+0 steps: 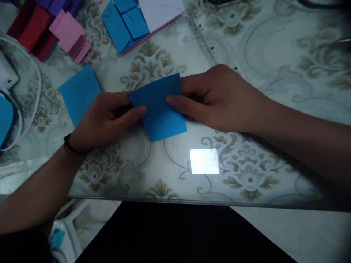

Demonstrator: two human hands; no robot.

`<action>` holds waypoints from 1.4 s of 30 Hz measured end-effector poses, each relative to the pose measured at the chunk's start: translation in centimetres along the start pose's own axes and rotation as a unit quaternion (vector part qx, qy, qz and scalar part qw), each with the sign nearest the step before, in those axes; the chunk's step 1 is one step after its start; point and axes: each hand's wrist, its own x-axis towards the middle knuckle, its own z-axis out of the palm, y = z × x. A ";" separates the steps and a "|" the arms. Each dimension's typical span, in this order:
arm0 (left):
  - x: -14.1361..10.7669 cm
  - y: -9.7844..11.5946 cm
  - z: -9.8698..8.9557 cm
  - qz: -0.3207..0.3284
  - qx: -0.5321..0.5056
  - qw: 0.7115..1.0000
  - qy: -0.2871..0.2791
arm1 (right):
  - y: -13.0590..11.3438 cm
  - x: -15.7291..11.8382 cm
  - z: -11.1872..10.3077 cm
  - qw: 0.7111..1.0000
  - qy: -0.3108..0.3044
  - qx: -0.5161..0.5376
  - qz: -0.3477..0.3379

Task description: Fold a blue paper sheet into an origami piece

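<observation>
A square of blue paper [161,113] is held up over the table between my two hands. My left hand [109,117] pinches its left edge, the thumb on top and the other fingers hidden behind it. On the opposite side my right hand [216,98] grips the right edge in the same way, its thumb lying on the face of the sheet. The paper looks flat, with a slight curve along its top edge. Another blue paper sheet [79,93] lies on the table, partly behind my left hand.
Folded paper pieces in red [34,31], pink [70,36] and blue [127,25] lie at the back left, beside a white paper [161,12]. A white cable [40,84] loops at the left. The patterned table's front edge [175,201] runs before my lap.
</observation>
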 end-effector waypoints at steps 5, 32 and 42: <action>0.0 0.1 -0.1 -0.013 -0.009 1.000 0.000 | -0.1 0.0 0.1 1.000 -0.006 0.012 0.014; 0.0 0.1 -0.4 -0.043 -0.016 0.998 -0.033 | 0.5 0.4 0.3 0.999 -0.018 0.051 -0.003; -0.1 0.2 -0.6 -0.036 -0.013 0.998 -0.039 | 0.6 0.7 0.6 0.997 -0.005 0.079 -0.025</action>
